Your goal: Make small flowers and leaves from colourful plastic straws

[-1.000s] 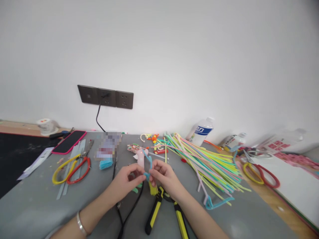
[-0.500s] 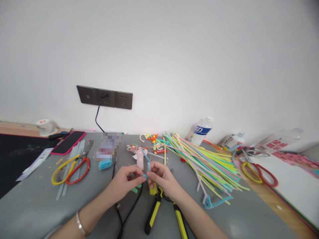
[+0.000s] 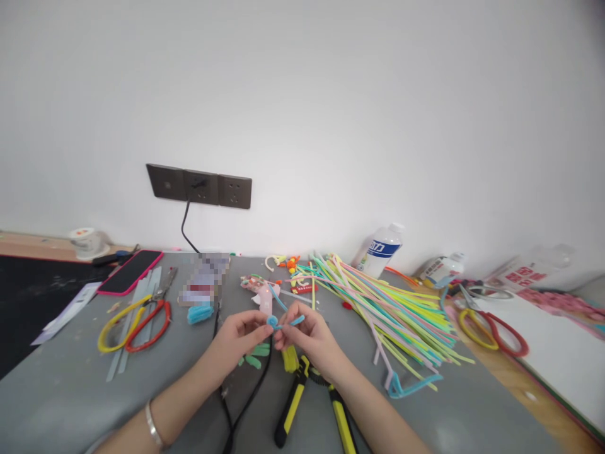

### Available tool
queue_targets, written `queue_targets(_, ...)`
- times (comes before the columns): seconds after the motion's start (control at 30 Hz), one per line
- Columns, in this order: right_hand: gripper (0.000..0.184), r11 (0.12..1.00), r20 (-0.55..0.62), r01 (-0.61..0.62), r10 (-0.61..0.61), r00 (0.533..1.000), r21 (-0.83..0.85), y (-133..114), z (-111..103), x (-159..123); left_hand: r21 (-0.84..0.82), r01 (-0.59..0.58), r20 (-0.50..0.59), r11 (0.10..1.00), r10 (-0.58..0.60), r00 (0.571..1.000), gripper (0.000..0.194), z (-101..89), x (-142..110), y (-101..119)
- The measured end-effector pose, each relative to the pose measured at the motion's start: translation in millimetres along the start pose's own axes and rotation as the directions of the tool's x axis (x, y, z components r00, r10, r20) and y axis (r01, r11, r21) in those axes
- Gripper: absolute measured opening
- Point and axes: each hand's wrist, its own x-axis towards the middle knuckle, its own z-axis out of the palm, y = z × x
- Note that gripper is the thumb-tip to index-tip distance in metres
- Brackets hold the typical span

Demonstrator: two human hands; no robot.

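Between my two hands is a light blue pipe cleaner (image 3: 273, 321), its one end wound into a small flat coil. My left hand (image 3: 242, 334) pinches the coil between thumb and fingers. The straight tail passes through the closed fingers of my right hand (image 3: 305, 333) and sticks out to the right. Just behind my hands lies a pale pink glue gun (image 3: 265, 301), partly covered by them. Below sit yellow pipe cleaner pieces (image 3: 290, 359), green pieces (image 3: 255, 357) and black-and-yellow pliers (image 3: 293, 400), the latter partly under my right forearm.
To the right spreads a bundle of coloured pipe cleaners (image 3: 392, 309), with a white bottle (image 3: 379, 251) behind. Red-and-yellow scissors (image 3: 149, 321), glue sticks (image 3: 123, 353), a phone (image 3: 132, 271) and a blue bundle (image 3: 200, 314) lie left. A black cable (image 3: 250, 394) crosses the grey mat.
The blue pipe cleaner has turned: its coil now faces me, and its tail, upright before, points right. My right hand has rotated slightly; my left stays about where it was.
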Motion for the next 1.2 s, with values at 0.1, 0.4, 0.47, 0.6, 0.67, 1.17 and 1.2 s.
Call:
queue_targets(0.1, 0.032, 1.000, 0.019, -0.001, 0.002, 1.000, -0.015, 1.2, 2.5, -0.5, -0.069, 0.059, -0.015, 0.996, -0.060, 0.998, 0.037, -0.8, 0.1, 0.1)
queue_targets(0.4, 0.035, 0.991, 0.050, -0.044, 0.051, 0.997, -0.130, 1.2, -0.4, -1.3, 0.140, -0.035, 0.133, 0.990, 0.017, 0.991, 0.026, -3.5, -3.1, 4.1)
queue_targets(0.47, 0.036, 0.982, 0.077, -0.090, 0.104, 0.992, -0.166, 2.0, -0.2, -2.7, 0.194, -0.034, 0.176, 0.980, 0.000, 0.984, 0.025, -3.9, -3.1, 2.4)
queue_targets(0.6, 0.037, 0.967, 0.109, -0.141, 0.166, 0.980, -0.213, 2.0, -1.1, -3.0, 0.317, -0.035, 0.173, 0.948, -0.021, 0.985, 0.022, -1.8, -4.3, 2.3)
queue_targets(0.67, 0.036, 0.977, 0.078, -0.106, 0.123, 0.989, -0.186, 0.3, -2.3, -1.8, 0.330, -0.043, 0.120, 0.943, 0.003, 0.993, 0.021, -0.3, -4.9, 3.2)
queue_targets(1.17, 0.035, 0.994, 0.038, -0.014, 0.018, 0.999, -0.109, -1.4, 1.2, -2.0, 0.052, 0.107, 0.062, 0.993, -0.110, 0.992, 0.042, 1.4, -4.6, 4.9)
queue_targets(1.2, 0.036, 0.993, 0.041, -0.024, 0.029, 0.999, -0.116, -1.5, 0.9, -2.0, 0.092, 0.094, 0.084, 0.991, -0.102, 0.991, 0.040, 0.8, -4.9, 5.5)
